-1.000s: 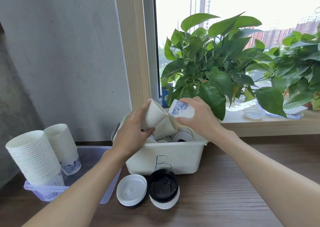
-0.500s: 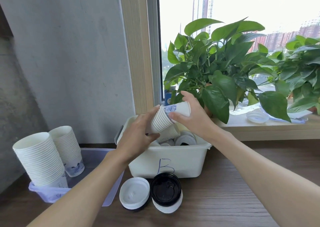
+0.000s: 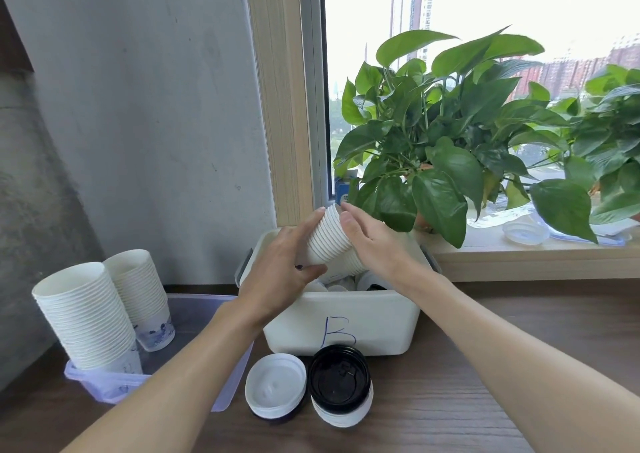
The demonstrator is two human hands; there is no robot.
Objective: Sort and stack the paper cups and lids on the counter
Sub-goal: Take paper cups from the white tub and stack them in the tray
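White cup stack (image 3: 327, 241) held tilted above the bin (image 3: 381, 321) by both hands.
The left hand (image 3: 277, 272) grips its base end, fingers curled round it. The right hand (image 3: 374, 241) lies with straight fingers against its rim end. The white bin, marked "B" in blue pen, holds more cups and lids. Left of it, a clear tray (image 3: 104, 387) carries two tall stacks (image 3: 83, 314) of cups. White lids (image 3: 275, 387) and a black-topped pile (image 3: 339, 380) sit on the desk (image 3: 450, 400), just in front of the bin.

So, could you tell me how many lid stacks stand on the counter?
2: a white-topped stack and a black-topped stack beside it, before the white bin; others may hide inside.
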